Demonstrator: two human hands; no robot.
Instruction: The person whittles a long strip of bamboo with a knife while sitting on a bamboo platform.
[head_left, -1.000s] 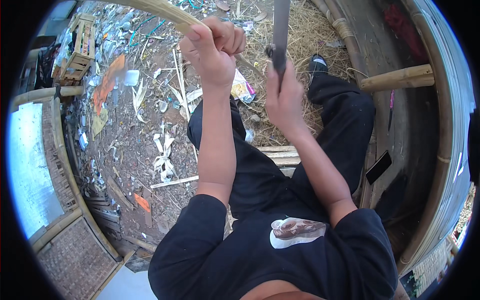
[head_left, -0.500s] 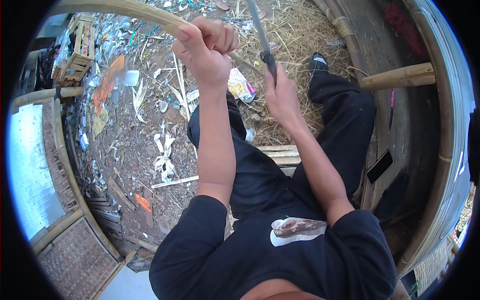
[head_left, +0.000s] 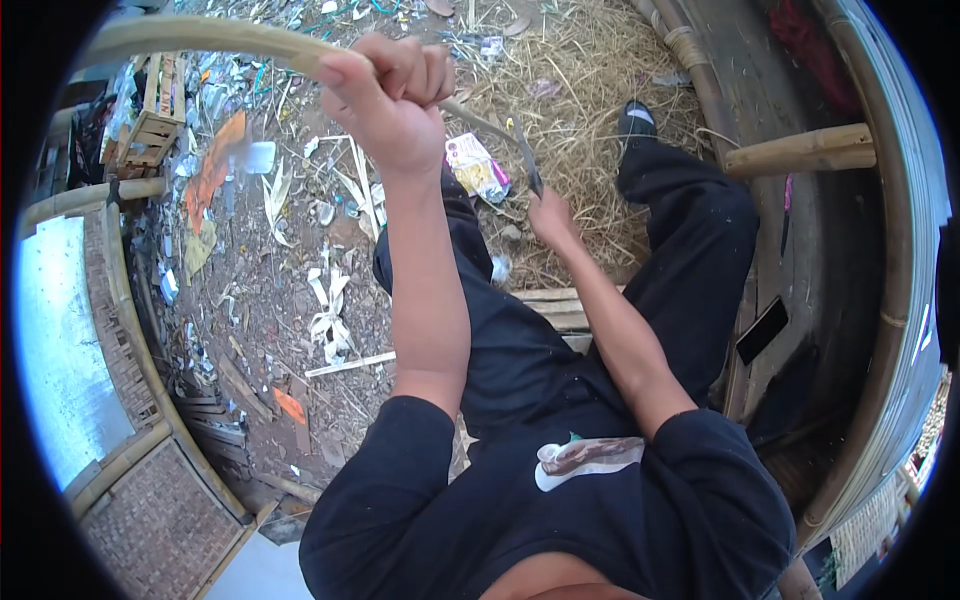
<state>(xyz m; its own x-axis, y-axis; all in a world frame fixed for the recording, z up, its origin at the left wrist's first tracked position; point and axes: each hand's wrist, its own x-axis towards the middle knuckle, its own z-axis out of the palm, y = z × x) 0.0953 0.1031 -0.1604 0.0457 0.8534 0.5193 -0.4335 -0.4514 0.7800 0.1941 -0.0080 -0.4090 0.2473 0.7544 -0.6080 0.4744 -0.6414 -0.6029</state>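
My left hand (head_left: 392, 105) is closed in a raised fist around a long, pale bamboo strip (head_left: 215, 35). The strip's broad part runs off to the upper left, and its thin end comes out past my little finger. Lower and to the right, my right hand (head_left: 552, 218) is wrapped round the dark handle of a knife (head_left: 526, 158). Its blade points up and away, foreshortened, and meets or overlaps the strip's thin end; whether they touch I cannot tell.
Litter, peelings and straw (head_left: 590, 80) cover the ground ahead. A wooden crate (head_left: 157, 105) stands at the far left. Bamboo-framed woven panels (head_left: 160, 510) border the left. On the right, a phone (head_left: 762, 331) lies on a plank ledge beneath a jutting bamboo pole (head_left: 800, 152).
My right hand has moved down and toward me, and the knife has swung from upright and long in view to foreshortened beside the strip. My left hand has shifted slightly left with the strip.
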